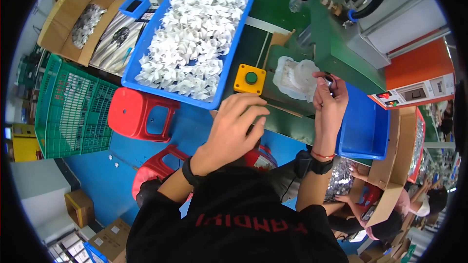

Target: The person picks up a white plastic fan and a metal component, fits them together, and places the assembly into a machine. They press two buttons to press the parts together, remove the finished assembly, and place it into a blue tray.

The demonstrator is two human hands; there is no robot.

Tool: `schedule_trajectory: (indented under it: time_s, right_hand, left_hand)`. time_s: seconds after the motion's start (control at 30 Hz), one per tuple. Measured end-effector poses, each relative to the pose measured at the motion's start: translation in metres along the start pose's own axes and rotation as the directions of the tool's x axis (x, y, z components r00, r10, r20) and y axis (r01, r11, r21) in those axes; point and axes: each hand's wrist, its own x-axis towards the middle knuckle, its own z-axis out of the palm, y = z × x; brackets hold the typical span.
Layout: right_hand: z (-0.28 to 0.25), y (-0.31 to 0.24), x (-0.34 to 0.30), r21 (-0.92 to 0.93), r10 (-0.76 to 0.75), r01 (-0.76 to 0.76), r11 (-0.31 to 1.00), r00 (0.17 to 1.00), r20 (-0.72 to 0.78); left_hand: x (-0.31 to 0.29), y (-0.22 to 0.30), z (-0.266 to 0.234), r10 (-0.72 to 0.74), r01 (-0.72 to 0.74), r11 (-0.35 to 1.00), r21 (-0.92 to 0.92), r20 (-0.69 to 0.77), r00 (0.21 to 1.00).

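Left hand (234, 129): fingers bent and spread, blue tub (127, 78) of white bits (195, 34) at its 11 o'clock | Right hand (334, 97): fingers pinch a small shiny thing (330, 83), maybe metal, at left hand's 2 o'clock | Cloudy tray (285, 86): right hand's 10 o'clock

The premises present as a factory workshop, evidenced by a green machine (336, 44) with hoses, a yellow push-button box (240, 85), a blue tray (232, 58) heaped with white parts (192, 39), a stacking crate (73, 112), an open carton (63, 22) of parts and other people (402, 202) working nearby.
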Motion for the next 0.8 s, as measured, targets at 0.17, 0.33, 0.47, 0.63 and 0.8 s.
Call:
schedule_trajectory:
  time_s: [0.17, 0.33, 0.47, 0.63, 0.8]
  right_hand:
    - [0.011, 0.002, 0.022, -0.245, 0.019, -0.001, 0.969, 0.997, 0.074]
    - [0.016, 0.011, 0.038, -0.205, 0.014, 0.006, 0.979, 0.995, 0.099]
    - [0.014, 0.020, 0.045, -0.225, -0.109, 0.129, 0.966, 0.989, 0.097]
    - [0.005, 0.026, 0.044, -0.420, -0.386, 0.393, 0.818, 0.916, 0.105]
    - [-0.001, 0.026, 0.047, -0.451, -0.360, 0.362, 0.816, 0.928, 0.095]
  left_hand:
    - [0.011, -0.046, -0.058, -0.135, 0.136, 0.966, 0.220, -0.018, 0.991]
    - [0.042, -0.081, -0.070, -0.291, 0.182, 0.878, 0.442, 0.192, 0.937]
    - [0.051, -0.113, -0.050, -0.239, -0.021, 0.831, 0.556, 0.391, 0.889]
    - [0.056, -0.122, -0.052, -0.299, -0.021, 0.826, 0.563, 0.470, 0.830]
    - [0.068, -0.122, -0.058, -0.381, 0.033, 0.852, 0.522, 0.576, 0.723]
